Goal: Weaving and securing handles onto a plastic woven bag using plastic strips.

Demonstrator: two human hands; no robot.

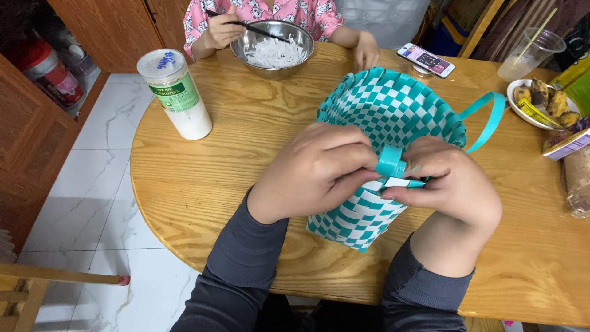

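Teal-and-white woven plastic basket [387, 117] lies tipped on the round wooden table [246, 129], mouth facing away from me, both my hands on its near rim.

Left hand [316, 172] curls over the rim, fingers bent tight onto a teal strap loop [391, 162]. Right hand [455, 184] pinches a white strip end [398, 182] just under that loop. A teal handle [488, 117] sticks out on the right. Across the table I see another person's hand [221, 31] at a steel bowl [273, 43]; a white cylindrical canister [175, 92] stands left.
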